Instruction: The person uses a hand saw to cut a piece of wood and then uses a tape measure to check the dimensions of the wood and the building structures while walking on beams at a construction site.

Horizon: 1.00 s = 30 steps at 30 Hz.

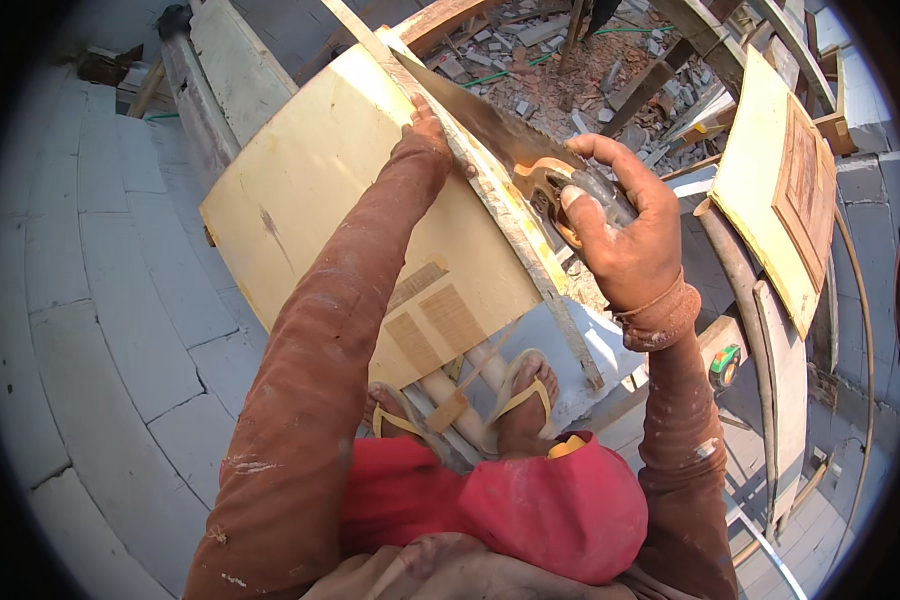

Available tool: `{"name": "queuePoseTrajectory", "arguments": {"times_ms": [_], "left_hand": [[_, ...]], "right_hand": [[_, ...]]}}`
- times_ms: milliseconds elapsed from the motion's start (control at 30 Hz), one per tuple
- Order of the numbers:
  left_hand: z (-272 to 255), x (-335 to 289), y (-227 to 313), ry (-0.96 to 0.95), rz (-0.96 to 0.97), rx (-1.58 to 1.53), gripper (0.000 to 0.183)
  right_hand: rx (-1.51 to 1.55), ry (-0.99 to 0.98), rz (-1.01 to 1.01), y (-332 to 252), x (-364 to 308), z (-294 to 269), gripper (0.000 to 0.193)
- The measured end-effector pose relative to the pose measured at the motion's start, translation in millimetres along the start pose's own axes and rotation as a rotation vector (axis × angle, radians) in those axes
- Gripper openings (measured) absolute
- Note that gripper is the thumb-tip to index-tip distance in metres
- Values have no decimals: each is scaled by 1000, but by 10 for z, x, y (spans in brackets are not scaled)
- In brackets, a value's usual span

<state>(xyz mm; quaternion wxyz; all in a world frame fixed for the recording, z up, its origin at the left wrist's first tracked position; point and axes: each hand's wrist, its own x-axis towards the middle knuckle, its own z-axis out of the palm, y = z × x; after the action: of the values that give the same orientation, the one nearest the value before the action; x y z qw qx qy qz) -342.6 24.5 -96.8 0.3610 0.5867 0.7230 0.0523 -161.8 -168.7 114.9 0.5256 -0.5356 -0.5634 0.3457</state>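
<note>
In my right hand (630,225) is a handsaw (545,180), its wooden-coloured handle wrapped by my fingers. The saw's long blade points forward and left, along the far-right edge of a pale plywood sheet (310,170). A long, narrow wooden strip (530,260) lies along that same edge, between the blade and the sheet. My left hand (427,138) rests on the sheet and grips the strip, fingers bent against it. Whether the saw teeth touch the wood cannot be made out. Brown patches mark the sheet's near corner.
My feet, in yellow-strapped flip-flops (530,385), stand on round poles and boards below the sheet. Right of me are another plywood piece (760,190), a green tape measure (725,367) and long poles. Rubble (540,80) lies below, ahead. Grey blocks (110,340) extend along the left.
</note>
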Motion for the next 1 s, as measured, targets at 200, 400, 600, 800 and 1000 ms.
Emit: {"name": "queuePoseTrajectory", "arguments": {"times_ms": [200, 400, 600, 800, 1000], "left_hand": [[-19, -38, 7, -33, 8, 17, 118], [74, -95, 57, -37, 27, 211, 139], [-247, 659, -761, -8, -10, 31, 130], [-218, -416, 182, -73, 27, 257, 130], [-45, -143, 25, -37, -46, 235, 122]], "right_hand": [[-41, 59, -70, 158, 237, 237, 26], [-274, 186, 244, -303, -1126, -1134, 33], [-420, 122, 221, -472, -1981, -1314, 33], [-459, 84, 365, -559, -2250, -1408, 28], [-268, 57, 389, -228, -1900, -1266, 28]]}}
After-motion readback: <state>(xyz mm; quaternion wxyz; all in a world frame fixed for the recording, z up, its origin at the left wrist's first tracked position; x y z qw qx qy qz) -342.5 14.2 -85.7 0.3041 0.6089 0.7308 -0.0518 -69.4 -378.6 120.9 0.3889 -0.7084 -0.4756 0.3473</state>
